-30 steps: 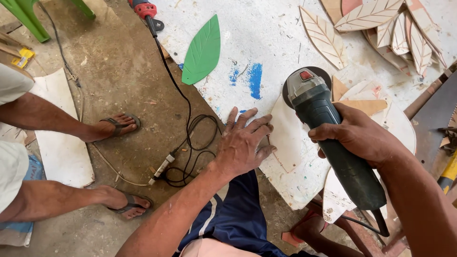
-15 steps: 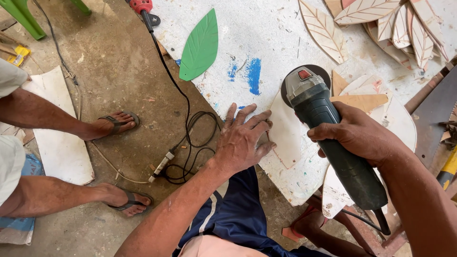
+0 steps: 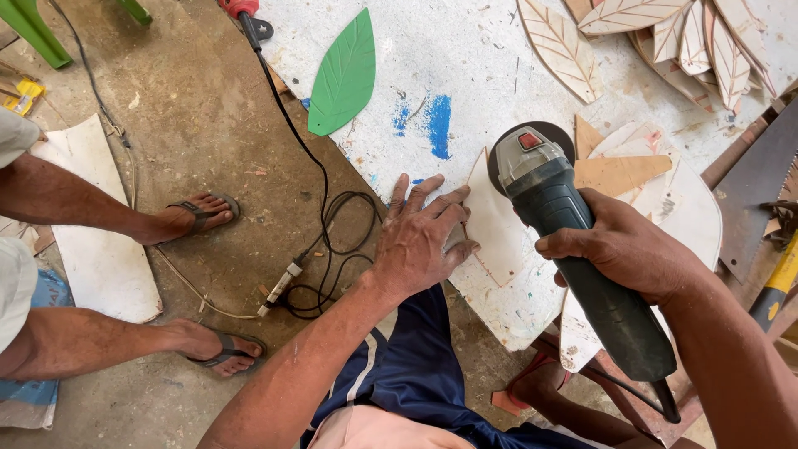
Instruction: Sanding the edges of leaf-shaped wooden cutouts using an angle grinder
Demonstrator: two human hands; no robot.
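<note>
While the left hand [image 3: 424, 241] lies flat, pinning the cutout [image 3: 496, 220], the right hand [image 3: 623, 245], clamped on the grinder [image 3: 573, 249], sands its edge; steadiness is required.

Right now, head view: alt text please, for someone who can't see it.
A person's right hand grips an angle grinder over a leaf-shaped wooden piece, which the left hand presses flat on a paint-stained white table. Another person's sandalled feet rest on the floor nearby.

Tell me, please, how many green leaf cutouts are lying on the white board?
1. The green leaf lies flat near the board's upper left edge, beyond the left hand. The other leaves, at upper right, are unpainted.
</note>
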